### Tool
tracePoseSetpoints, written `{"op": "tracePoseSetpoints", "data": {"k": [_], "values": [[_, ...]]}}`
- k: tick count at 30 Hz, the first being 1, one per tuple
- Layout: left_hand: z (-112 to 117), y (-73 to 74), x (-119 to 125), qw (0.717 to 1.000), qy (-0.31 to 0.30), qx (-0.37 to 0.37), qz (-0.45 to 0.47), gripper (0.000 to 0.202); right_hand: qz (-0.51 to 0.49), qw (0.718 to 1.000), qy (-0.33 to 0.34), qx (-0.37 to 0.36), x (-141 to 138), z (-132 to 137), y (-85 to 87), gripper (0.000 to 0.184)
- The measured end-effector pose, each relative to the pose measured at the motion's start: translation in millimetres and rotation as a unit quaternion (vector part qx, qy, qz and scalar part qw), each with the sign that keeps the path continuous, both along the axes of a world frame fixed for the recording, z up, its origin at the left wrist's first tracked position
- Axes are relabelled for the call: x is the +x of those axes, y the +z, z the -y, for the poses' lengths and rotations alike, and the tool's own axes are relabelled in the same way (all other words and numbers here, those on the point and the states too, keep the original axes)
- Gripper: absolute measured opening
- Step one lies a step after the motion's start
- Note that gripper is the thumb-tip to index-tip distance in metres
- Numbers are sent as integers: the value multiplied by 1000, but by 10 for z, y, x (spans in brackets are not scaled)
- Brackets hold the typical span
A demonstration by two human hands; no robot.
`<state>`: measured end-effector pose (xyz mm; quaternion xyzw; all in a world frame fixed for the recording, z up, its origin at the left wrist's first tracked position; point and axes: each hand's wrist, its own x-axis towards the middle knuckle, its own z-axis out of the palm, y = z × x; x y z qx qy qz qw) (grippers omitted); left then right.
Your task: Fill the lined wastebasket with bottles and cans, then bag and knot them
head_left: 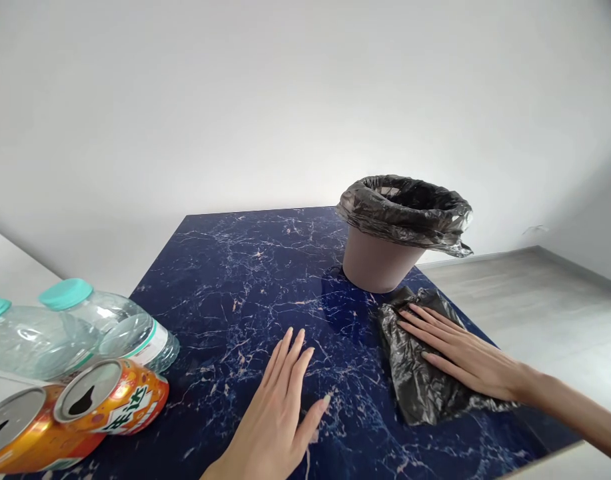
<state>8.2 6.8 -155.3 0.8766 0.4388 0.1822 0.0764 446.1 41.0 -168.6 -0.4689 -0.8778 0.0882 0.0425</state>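
Observation:
My left hand [280,407] lies flat on the dark blue marbled table [245,280], fingers stretched out, holding nothing. My right hand [460,350] rests flat, fingers extended, on a crumpled black plastic bag [420,387] spread on the table at the right. Just beyond that bag stands a small pinkish bin [380,260] lined with a black bag [405,210], its mouth open and upright.
At the near left lie two clear plastic bottles with teal caps [85,327] and two opened orange drink cans [110,400] on their sides. A white wall rises behind the table. Grey floor [535,300] shows to the right of the table edge.

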Motion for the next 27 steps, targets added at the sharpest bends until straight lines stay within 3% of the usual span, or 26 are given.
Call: {"op": "tracePoseSetpoints", "data": {"k": [6, 10, 15, 18, 21, 23, 27], "values": [[12, 2, 1, 1000, 3, -6, -4, 71, -2, 1000, 21, 21, 365, -99, -6, 69], [9, -3, 5, 1000, 4, -3, -6, 69, 8, 998, 35, 50, 414, -126, 39, 70], [14, -5, -4, 1000, 5, -4, -4, 68, -74, 987, -71, 123, 300, -234, 136, 58], [21, -12, -12, 1000, 5, 0, 4, 68, -184, 956, -193, 124, 245, -392, 209, 56], [27, -14, -14, 1000, 2, 3, 14, 67, -345, 889, -297, 53, 218, -642, 260, 59], [32, -8, -13, 1000, 2, 1, 14, 67, -420, 854, -305, 25, 189, -853, 265, 64], [38, 7, -14, 1000, 5, -9, 5, 66, -475, 834, -278, 41, 37, -1302, 253, 70]]}}
